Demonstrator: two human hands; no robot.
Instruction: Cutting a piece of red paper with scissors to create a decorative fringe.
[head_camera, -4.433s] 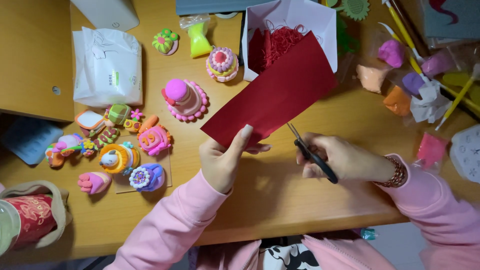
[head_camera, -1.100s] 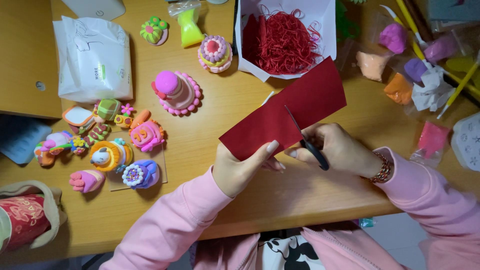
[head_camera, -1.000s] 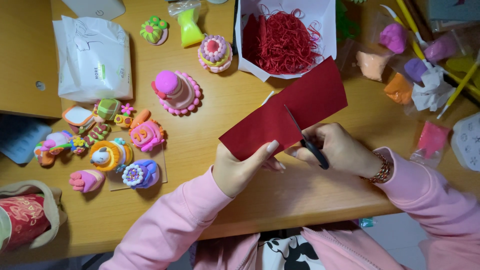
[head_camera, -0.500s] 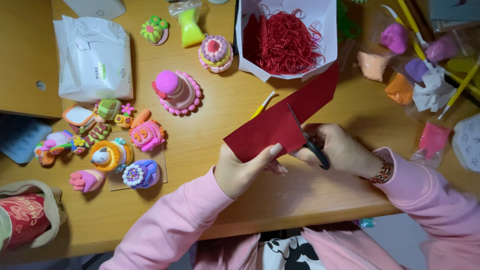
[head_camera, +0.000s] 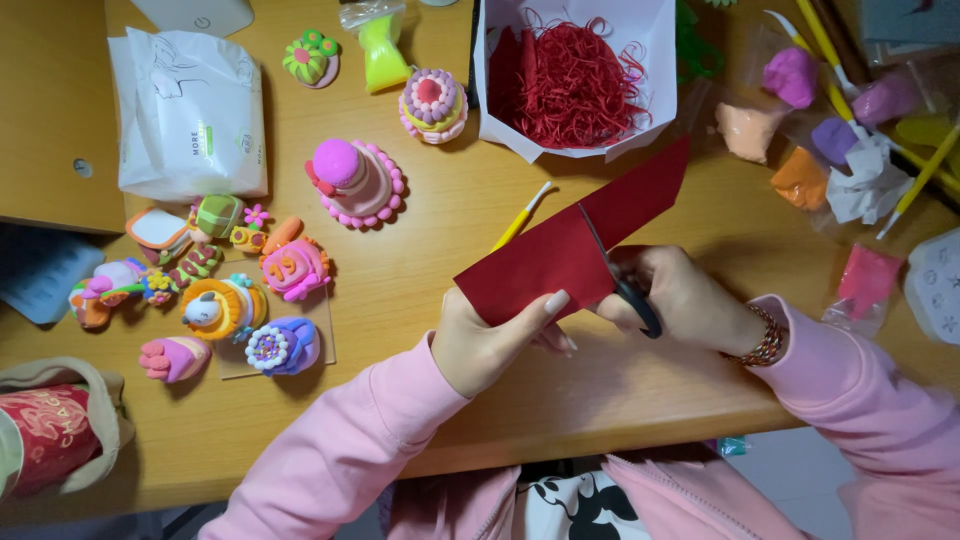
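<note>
My left hand (head_camera: 495, 335) pinches the near left edge of a dark red paper sheet (head_camera: 540, 265) held above the wooden desk (head_camera: 420, 260). My right hand (head_camera: 680, 300) grips black-handled scissors (head_camera: 618, 270), whose blades are partway into the sheet. The strip to the right of the blades tilts up toward a white paper box (head_camera: 575, 75) filled with shredded red paper. Both arms wear pink sleeves; a beaded bracelet sits on my right wrist.
Several colourful clay cakes and figures (head_camera: 240, 280) lie on the left. A white wipes pack (head_camera: 190, 110) rests at back left. Bagged lumps of clay (head_camera: 830, 130) and yellow tools crowd the right. A yellow tool (head_camera: 520, 220) lies under the sheet. A red cup (head_camera: 45, 435) sits at lower left.
The scissors have cut further across the red sheet, and the right strip has swung upward and narrowed. The view has shifted slightly; both hands stay in place.
</note>
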